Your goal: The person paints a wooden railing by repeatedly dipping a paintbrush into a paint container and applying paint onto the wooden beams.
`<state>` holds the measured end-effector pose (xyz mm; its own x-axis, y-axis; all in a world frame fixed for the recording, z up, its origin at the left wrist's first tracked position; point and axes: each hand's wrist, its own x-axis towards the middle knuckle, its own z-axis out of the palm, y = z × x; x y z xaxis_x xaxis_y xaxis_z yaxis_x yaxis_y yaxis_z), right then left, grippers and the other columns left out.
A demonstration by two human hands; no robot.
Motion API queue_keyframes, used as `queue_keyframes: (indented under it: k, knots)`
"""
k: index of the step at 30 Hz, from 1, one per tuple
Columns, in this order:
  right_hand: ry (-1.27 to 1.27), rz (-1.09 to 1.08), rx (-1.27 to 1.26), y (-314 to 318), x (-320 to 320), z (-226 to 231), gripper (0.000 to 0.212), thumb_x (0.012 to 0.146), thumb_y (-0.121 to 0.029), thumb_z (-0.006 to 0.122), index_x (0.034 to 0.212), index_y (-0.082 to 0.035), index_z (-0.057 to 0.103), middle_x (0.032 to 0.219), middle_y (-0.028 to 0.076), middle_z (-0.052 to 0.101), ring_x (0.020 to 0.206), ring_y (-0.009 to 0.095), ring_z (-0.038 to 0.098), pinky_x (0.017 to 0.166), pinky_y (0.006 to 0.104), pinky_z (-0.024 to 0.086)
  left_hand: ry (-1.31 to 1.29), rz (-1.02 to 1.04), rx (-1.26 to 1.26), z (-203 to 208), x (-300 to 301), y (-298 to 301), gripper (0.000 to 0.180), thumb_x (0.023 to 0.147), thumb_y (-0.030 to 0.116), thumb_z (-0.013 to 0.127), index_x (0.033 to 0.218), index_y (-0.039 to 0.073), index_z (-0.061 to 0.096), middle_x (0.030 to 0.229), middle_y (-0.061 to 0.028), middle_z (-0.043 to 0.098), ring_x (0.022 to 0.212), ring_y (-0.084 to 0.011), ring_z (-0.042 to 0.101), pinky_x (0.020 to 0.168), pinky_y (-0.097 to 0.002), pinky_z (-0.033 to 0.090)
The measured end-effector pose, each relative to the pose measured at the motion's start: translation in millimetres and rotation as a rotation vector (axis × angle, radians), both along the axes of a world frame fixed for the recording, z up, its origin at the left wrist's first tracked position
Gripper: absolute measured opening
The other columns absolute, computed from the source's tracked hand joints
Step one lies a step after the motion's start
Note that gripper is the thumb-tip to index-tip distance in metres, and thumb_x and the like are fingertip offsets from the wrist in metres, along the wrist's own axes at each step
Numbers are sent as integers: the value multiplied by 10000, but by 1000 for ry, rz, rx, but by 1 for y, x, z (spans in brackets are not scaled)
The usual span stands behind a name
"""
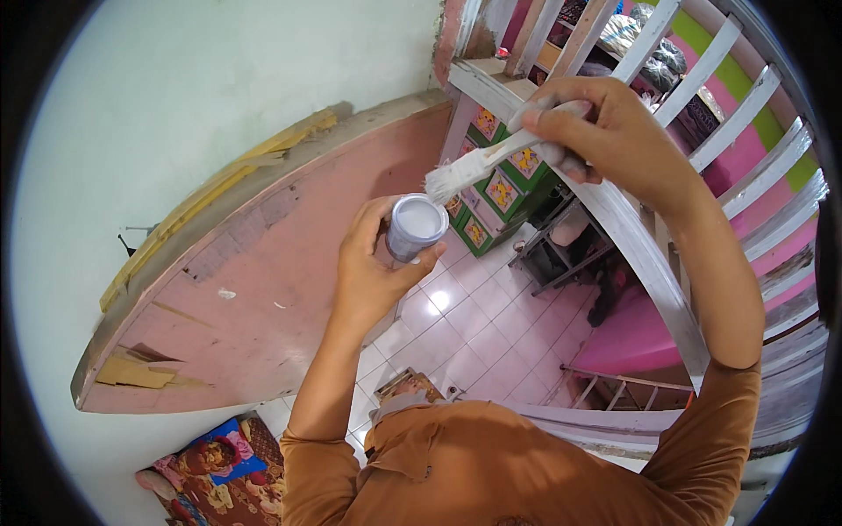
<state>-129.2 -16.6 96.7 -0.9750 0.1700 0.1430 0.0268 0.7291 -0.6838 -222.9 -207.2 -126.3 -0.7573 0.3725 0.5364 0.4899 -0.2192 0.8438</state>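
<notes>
Gripping paintbrush (491,159) in right hand (601,131) | clasping cup (416,235) in left hand (373,272) | contact between them unclear | advisable: cup level, excess wiped off inside

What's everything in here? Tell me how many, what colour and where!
brush: one, white, in the right hand
cup: one, pale grey, in the left hand
slats: several, whitish, upper right
wall: one, pale green, upper left
panel: one, pink, left of centre
strips: a few, yellow, above the panel
drawers: one set, green, behind the brush
tiles: many, whitish, below centre
cloth: one, brown patterned, lower left
others: several, mixed colours, background, unclear
shirt: one, brown, bottom
hands: two, right one smeared whitish, centre
</notes>
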Motion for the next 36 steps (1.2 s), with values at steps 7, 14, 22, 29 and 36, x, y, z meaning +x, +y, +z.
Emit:
queue_keyframes:
  k: [7, 14, 22, 29, 36]
  knots:
    - [-104, 25, -22, 4, -8, -15, 280, 958, -276, 695, 935, 0, 744, 666, 12, 649, 502, 61, 554, 472, 231, 423, 10, -37, 30, 8, 6, 8, 514, 765, 87, 882, 1212, 10, 641, 1155, -91, 640, 1067, -208, 636, 963, -344, 505]
    - [-145, -11, 2, 1, -14, -21, 259, 954, -251, 675, 943, -3, 748, 657, 13, 647, 510, 63, 565, 460, 228, 414, 9, -64, -27, 4, 2, 6, 588, 786, 20, 875, 1301, -11, 593, 1229, -101, 638, 1190, -212, 622, 1076, -367, 460]
    - [-36, -48, -159, 18, -12, -7, 246, 949, -225, 672, 935, 16, 720, 655, 8, 601, 495, 50, 526, 426, 209, 347, -7, -23, 51, 20, -9, 20, 537, 777, 121, 899, 1219, -9, 623, 1138, -110, 672, 1058, -206, 648, 951, -341, 512]
    - [29, -186, -297, 40, -17, 5, 250, 954, -232, 652, 948, 16, 684, 677, 4, 570, 487, 39, 486, 402, 205, 317, 24, -94, 76, 56, -28, 42, 538, 802, 129, 897, 1242, -13, 620, 1157, -99, 692, 1056, -184, 654, 936, -342, 527]
    - [134, -203, -455, 66, -20, 22, 270, 944, -219, 629, 963, 38, 709, 670, 41, 608, 549, 89, 557, 462, 238, 385, 85, -93, 103, 90, -64, 78, 549, 808, 131, 892, 1248, -49, 617, 1137, -116, 709, 1018, -172, 676, 887, -330, 555]
